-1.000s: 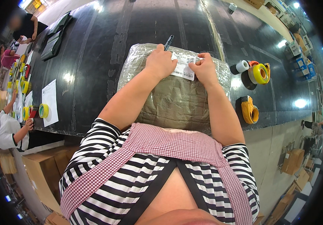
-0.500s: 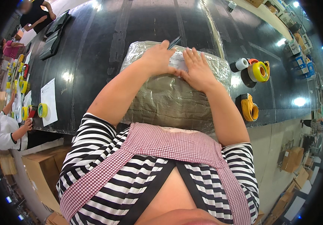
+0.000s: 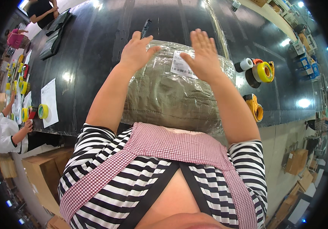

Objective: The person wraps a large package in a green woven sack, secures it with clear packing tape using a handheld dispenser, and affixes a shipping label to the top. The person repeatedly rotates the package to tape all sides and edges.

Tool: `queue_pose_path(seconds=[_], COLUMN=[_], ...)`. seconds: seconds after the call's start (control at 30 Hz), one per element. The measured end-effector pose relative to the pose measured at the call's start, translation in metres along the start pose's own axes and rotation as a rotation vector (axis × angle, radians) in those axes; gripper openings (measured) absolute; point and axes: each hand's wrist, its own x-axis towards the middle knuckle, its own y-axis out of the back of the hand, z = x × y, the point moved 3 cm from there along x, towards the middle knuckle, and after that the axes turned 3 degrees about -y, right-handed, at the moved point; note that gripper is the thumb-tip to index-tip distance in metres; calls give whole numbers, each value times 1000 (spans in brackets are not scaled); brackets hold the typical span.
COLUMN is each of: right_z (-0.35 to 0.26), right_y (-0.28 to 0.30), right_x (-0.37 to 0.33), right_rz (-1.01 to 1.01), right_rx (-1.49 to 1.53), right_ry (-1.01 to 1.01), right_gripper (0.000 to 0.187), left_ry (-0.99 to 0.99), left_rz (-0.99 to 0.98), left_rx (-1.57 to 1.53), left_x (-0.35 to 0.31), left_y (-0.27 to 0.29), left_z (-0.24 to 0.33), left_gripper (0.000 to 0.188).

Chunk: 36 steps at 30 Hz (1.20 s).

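A large, soft parcel (image 3: 164,99), brown-grey under clear shiny plastic wrap, lies in front of me on the black table. A white printed label (image 3: 182,68) is on its upper face. Over the parcel's far left corner is my left hand (image 3: 136,51), thumb spread. A dark patterned pen (image 3: 146,28) is held between its fingers and sticks out past them. My right hand (image 3: 203,57) is open, fingers stretched out, above the far right part of the parcel. Its thumb overlaps the label's edge.
Tape rolls (image 3: 264,72) and a yellow-orange tape dispenser (image 3: 252,107) stand right of the parcel. Leftward lie a paper sheet (image 3: 49,103), more tape rolls (image 3: 43,111) and black folded bags (image 3: 53,40). Co-workers are at the left edge; a cardboard box (image 3: 47,171) is lower left.
My hands have moved apart, the left one leftward with the pen, the right one slightly up off the parcel. The label between them is now uncovered.
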Motion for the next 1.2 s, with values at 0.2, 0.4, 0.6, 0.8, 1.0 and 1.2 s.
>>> queue_pose_path(seconds=[0.2, 0.4, 0.6, 0.8, 1.0, 1.2], right_z=[-16, -19, -42, -43, 25, 211], right_y=[-48, -45, -19, -55, -1, 15], right_x=[0, 1, 21, 21, -32, -246], right_rz=[-198, -241, -300, -204, -109, 625], right_rx=[10, 20, 98, 117, 1382, 975], right_ry=[-18, -34, -130, -65, -174, -789], right_gripper=[79, 81, 86, 87, 68, 37], left_ry=[-73, -61, -144, -128, 151, 298], left_rz=[77, 63, 188, 298, 540, 234], left_rx=[199, 180, 205, -161, -290, -9], left_x=[-12, -12, -14, -15, -86, -196], left_y=[-53, -50, -52, -36, -22, -69], left_z=[-9, -7, -13, -33, -134, -182], left_gripper=[57, 57, 51, 47, 46, 47])
